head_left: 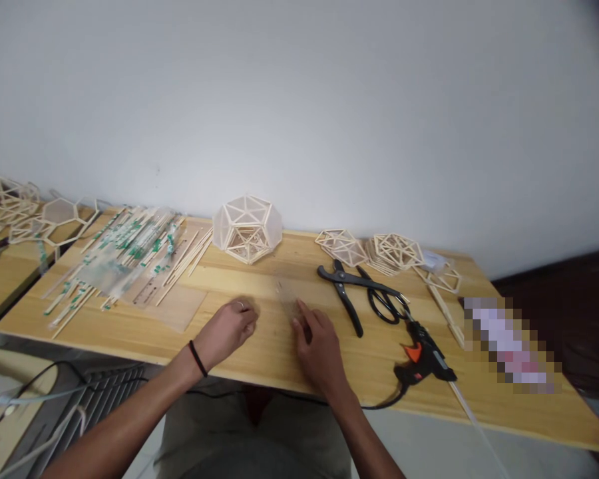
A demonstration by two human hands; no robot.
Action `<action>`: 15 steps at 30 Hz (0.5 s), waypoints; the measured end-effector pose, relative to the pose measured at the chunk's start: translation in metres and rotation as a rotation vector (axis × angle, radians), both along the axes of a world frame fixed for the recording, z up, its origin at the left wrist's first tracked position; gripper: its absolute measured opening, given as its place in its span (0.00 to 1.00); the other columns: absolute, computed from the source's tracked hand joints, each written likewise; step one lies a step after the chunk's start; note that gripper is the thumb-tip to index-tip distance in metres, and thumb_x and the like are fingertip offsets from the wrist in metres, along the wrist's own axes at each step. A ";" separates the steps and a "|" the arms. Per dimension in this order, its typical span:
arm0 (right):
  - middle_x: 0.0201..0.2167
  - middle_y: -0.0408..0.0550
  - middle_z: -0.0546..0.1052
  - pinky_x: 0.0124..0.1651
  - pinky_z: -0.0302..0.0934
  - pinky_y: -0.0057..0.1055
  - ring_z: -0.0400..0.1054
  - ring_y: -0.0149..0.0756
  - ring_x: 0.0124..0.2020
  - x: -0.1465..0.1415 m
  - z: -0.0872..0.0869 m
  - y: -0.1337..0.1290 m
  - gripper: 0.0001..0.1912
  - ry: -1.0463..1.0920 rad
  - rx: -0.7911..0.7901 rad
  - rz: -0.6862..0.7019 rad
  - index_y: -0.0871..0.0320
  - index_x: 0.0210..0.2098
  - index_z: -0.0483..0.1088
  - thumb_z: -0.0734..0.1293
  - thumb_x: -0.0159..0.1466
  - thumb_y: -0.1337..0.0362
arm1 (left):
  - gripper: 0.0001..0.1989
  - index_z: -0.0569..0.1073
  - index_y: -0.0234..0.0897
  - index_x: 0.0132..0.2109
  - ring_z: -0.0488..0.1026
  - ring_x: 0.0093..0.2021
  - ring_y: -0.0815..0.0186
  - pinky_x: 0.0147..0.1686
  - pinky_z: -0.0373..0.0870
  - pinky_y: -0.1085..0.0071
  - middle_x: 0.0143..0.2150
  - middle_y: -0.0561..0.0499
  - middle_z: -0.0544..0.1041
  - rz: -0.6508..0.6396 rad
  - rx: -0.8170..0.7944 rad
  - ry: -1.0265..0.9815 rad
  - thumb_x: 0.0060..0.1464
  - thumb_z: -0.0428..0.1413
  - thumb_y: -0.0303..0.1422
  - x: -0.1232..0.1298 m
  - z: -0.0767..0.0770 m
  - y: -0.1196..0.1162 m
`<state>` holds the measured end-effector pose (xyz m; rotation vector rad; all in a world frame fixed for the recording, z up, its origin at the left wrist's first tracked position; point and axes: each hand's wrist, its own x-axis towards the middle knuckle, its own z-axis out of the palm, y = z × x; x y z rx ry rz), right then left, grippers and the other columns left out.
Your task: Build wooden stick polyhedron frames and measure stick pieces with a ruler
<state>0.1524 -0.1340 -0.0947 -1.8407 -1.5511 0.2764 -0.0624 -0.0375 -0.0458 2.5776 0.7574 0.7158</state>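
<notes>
My left hand [232, 329], with a ring, is closed low over the wooden table [274, 359]; whatever it may hold is hidden. To its right, my right hand [315, 339] has its thumb and index finger close together at a thin, clear strip [285, 297], which is blurred and hard to make out. Behind both hands a dome of wooden sticks and translucent panels [248, 229] stands near the wall. Black pliers [347, 286] lie to the right of my right hand, beside black-handled scissors [385, 307].
Wrapped sticks [134, 239] and loose sticks [190, 259] cover the table's left part. Stick frames [394, 253] are piled at the back right. A black glue gun [424, 359] lies near the front right edge, its cord trailing along that edge.
</notes>
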 end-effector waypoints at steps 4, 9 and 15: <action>0.44 0.59 0.78 0.55 0.69 0.52 0.71 0.50 0.47 0.000 -0.002 0.000 0.23 0.007 -0.006 -0.005 0.64 0.63 0.72 0.61 0.73 0.61 | 0.08 0.79 0.38 0.38 0.82 0.40 0.64 0.41 0.78 0.72 0.39 0.48 0.85 0.102 0.074 -0.128 0.62 0.59 0.22 -0.005 0.015 0.021; 0.45 0.60 0.79 0.55 0.69 0.53 0.72 0.50 0.48 0.000 -0.003 0.001 0.23 0.013 0.003 -0.011 0.63 0.62 0.73 0.62 0.73 0.61 | 0.06 0.81 0.37 0.42 0.82 0.44 0.61 0.48 0.79 0.65 0.43 0.46 0.85 0.292 0.232 -0.264 0.64 0.58 0.26 -0.008 0.038 0.065; 0.46 0.60 0.79 0.56 0.68 0.52 0.72 0.50 0.49 -0.001 -0.001 0.001 0.22 0.017 0.003 -0.002 0.63 0.62 0.73 0.61 0.73 0.61 | 0.07 0.82 0.37 0.43 0.81 0.45 0.60 0.49 0.78 0.64 0.44 0.45 0.85 0.350 0.354 -0.289 0.63 0.59 0.25 0.002 0.045 0.095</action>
